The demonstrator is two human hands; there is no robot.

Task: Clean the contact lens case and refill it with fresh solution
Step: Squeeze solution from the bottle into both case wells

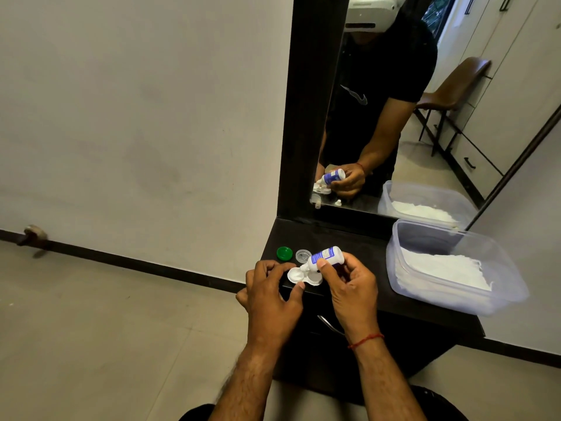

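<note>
On the dark dresser top [376,259], right of frame centre, your left hand [273,296] pinches the white lens case [296,275]; your right hand [349,287] grips the tilted solution bottle [326,256], nozzle over its left well.

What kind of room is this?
Likely a bedroom or dressing area at home: a dark dressing table with a tall mirror, whose reflection shows wardrobe doors and a chair. No sink in view.
</note>
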